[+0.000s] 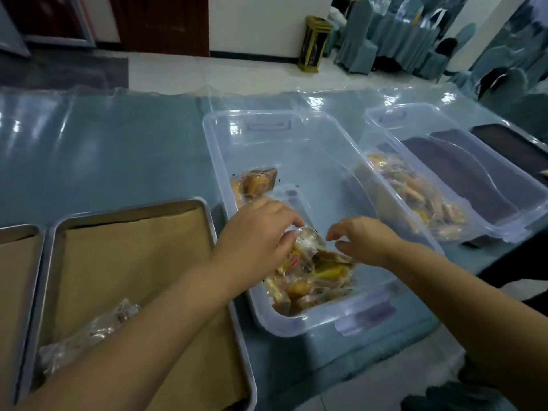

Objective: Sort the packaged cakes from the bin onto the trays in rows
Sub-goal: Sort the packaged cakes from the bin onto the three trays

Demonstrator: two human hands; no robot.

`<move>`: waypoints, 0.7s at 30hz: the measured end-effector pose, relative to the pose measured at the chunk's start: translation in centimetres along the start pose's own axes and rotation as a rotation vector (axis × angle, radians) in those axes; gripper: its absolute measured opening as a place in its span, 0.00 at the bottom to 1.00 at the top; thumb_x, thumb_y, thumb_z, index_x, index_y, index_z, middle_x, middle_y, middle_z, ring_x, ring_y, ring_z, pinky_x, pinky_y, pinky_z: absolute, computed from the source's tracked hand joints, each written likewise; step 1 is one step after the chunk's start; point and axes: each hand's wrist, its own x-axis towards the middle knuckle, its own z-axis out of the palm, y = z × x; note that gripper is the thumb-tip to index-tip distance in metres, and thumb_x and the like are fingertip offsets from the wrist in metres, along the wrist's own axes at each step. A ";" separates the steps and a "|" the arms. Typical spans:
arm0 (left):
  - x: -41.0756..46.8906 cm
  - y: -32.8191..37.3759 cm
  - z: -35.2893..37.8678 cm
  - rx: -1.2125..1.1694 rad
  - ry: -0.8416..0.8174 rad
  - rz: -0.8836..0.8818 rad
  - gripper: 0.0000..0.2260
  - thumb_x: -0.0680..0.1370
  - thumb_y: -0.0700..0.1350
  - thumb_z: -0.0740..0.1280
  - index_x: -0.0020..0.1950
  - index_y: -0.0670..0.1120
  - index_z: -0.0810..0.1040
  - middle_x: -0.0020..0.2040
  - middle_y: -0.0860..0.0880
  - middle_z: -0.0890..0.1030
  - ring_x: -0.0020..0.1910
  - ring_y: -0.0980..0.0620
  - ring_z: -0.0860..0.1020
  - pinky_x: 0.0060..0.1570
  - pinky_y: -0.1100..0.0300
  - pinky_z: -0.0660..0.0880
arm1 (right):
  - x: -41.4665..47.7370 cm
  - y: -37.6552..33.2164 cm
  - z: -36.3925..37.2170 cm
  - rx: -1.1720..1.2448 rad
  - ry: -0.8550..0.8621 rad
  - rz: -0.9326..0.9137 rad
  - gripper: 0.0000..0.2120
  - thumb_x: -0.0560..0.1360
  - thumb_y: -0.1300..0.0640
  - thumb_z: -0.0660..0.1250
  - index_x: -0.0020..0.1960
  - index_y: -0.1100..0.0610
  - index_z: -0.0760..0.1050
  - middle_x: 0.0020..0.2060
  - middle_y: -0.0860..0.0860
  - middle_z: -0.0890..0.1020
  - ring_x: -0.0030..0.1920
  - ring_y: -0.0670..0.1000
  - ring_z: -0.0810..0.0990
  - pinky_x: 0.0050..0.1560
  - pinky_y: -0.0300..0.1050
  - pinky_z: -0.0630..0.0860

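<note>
— Nearest us, leftmost?
— Our paper-lined tray [207, 221] on the worktop [118, 143], wrapped cakes [98, 330] in its near corner.
— And our hands?
— Our left hand [258, 235] curls round a packaged cake [307, 243] atop the pile [320, 277] in the clear bin [296, 330]; our right hand [364, 238] hovers curled just beside, and we cannot tell whether it pinches anything.

Over the clear bin [296, 137] on the teal tabletop [118, 143], the left grip [258, 232] curls its fingers round a packaged cake [307, 243] atop the pile of cakes [320, 280] at the bin's near end. The right grip [364, 238] hovers just beside it, fingers curled; whether it pinches the wrapper is unclear. Left of the bin lies a paper-lined tray [133, 229] holding a few packets [89, 333]; a second bin [444, 126] stands to the right.
</note>
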 end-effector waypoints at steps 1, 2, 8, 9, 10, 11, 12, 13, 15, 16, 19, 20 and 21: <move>0.4 0.1 0.2 0.030 -0.026 0.007 0.07 0.76 0.44 0.66 0.52 0.49 0.80 0.49 0.52 0.80 0.52 0.53 0.73 0.51 0.64 0.64 | 0.6 0.6 0.2 -0.029 -0.071 -0.034 0.13 0.76 0.53 0.63 0.60 0.48 0.76 0.57 0.48 0.79 0.54 0.51 0.77 0.54 0.46 0.75; 0.9 0.2 0.5 0.068 -0.060 0.016 0.08 0.76 0.45 0.66 0.53 0.49 0.80 0.50 0.52 0.80 0.53 0.52 0.73 0.51 0.63 0.63 | 1.2 1.0 0.4 -0.066 -0.125 -0.084 0.13 0.76 0.51 0.64 0.61 0.48 0.75 0.57 0.48 0.79 0.54 0.51 0.77 0.54 0.46 0.75; 2.7 1.0 2.6 0.272 -0.242 -0.003 0.13 0.77 0.50 0.62 0.60 0.53 0.76 0.53 0.53 0.79 0.53 0.52 0.74 0.52 0.55 0.72 | 3.7 3.4 2.0 -0.454 -0.322 -0.525 0.25 0.71 0.40 0.65 0.65 0.46 0.65 0.56 0.50 0.77 0.50 0.56 0.79 0.44 0.47 0.75; 3.0 1.2 3.1 0.292 -0.264 -0.019 0.13 0.77 0.51 0.62 0.60 0.53 0.75 0.53 0.54 0.80 0.53 0.52 0.74 0.52 0.53 0.72 | 4.0 3.7 2.2 -0.531 -0.346 -0.589 0.28 0.71 0.39 0.66 0.66 0.48 0.64 0.55 0.51 0.77 0.49 0.57 0.79 0.41 0.46 0.71; 3.3 1.3 3.6 0.308 -0.276 -0.036 0.13 0.77 0.50 0.62 0.60 0.53 0.75 0.52 0.53 0.80 0.53 0.51 0.74 0.51 0.51 0.73 | 4.3 3.8 2.4 -0.585 -0.352 -0.653 0.29 0.71 0.39 0.66 0.66 0.49 0.64 0.54 0.53 0.78 0.48 0.58 0.79 0.39 0.45 0.68; 3.4 1.3 4.0 0.326 -0.284 -0.051 0.12 0.77 0.50 0.61 0.59 0.53 0.76 0.50 0.53 0.80 0.52 0.51 0.74 0.50 0.51 0.73 | 4.6 3.9 2.5 -0.617 -0.337 -0.718 0.28 0.71 0.39 0.66 0.65 0.51 0.66 0.52 0.54 0.79 0.46 0.58 0.78 0.39 0.45 0.67; 3.5 1.2 4.4 0.349 -0.295 -0.063 0.11 0.77 0.50 0.61 0.57 0.53 0.76 0.48 0.53 0.80 0.50 0.51 0.74 0.49 0.52 0.72 | 4.7 3.9 2.7 -0.632 -0.310 -0.786 0.26 0.71 0.38 0.65 0.62 0.53 0.69 0.50 0.54 0.80 0.45 0.58 0.78 0.40 0.45 0.67; 3.5 1.0 4.7 0.378 -0.309 -0.072 0.09 0.77 0.50 0.60 0.55 0.53 0.76 0.47 0.54 0.79 0.49 0.51 0.74 0.49 0.52 0.72 | 4.8 3.9 2.8 -0.642 -0.287 -0.850 0.24 0.72 0.38 0.63 0.59 0.54 0.72 0.47 0.55 0.80 0.43 0.58 0.78 0.39 0.45 0.67; 3.4 0.6 4.9 0.419 -0.330 -0.111 0.07 0.77 0.51 0.61 0.51 0.53 0.75 0.46 0.54 0.79 0.48 0.51 0.75 0.47 0.53 0.73 | 4.8 3.6 3.1 -0.670 -0.258 -0.952 0.19 0.73 0.41 0.62 0.53 0.56 0.75 0.44 0.55 0.81 0.39 0.57 0.77 0.39 0.45 0.67; 3.3 0.5 4.9 0.435 -0.334 -0.137 0.06 0.77 0.52 0.61 0.50 0.53 0.75 0.46 0.54 0.79 0.47 0.51 0.75 0.46 0.53 0.74 | 4.7 3.5 3.2 -0.690 -0.248 -0.986 0.17 0.72 0.43 0.63 0.52 0.56 0.76 0.43 0.55 0.81 0.39 0.57 0.76 0.39 0.45 0.67; 3.6 0.7 4.8 0.477 -0.353 -0.187 0.06 0.76 0.53 0.61 0.47 0.52 0.74 0.45 0.53 0.79 0.47 0.51 0.75 0.44 0.56 0.71 | 4.5 3.2 3.0 -0.789 -0.213 -1.034 0.13 0.73 0.48 0.64 0.52 0.56 0.76 0.44 0.55 0.82 0.43 0.58 0.79 0.41 0.46 0.71; 3.8 0.8 4.8 0.498 -0.358 -0.204 0.06 0.76 0.53 0.61 0.46 0.52 0.73 0.46 0.53 0.78 0.47 0.51 0.75 0.41 0.58 0.68 | 4.5 3.1 3.0 -0.827 -0.208 -1.032 0.12 0.74 0.51 0.63 0.53 0.57 0.76 0.45 0.55 0.82 0.44 0.58 0.80 0.41 0.47 0.73; 3.9 1.0 4.7 0.521 -0.364 -0.223 0.06 0.76 0.53 0.62 0.46 0.52 0.74 0.46 0.53 0.78 0.47 0.51 0.75 0.39 0.59 0.64 | 4.7 3.1 2.8 -0.849 -0.208 -1.017 0.11 0.75 0.54 0.63 0.55 0.57 0.75 0.46 0.55 0.82 0.44 0.58 0.80 0.40 0.47 0.73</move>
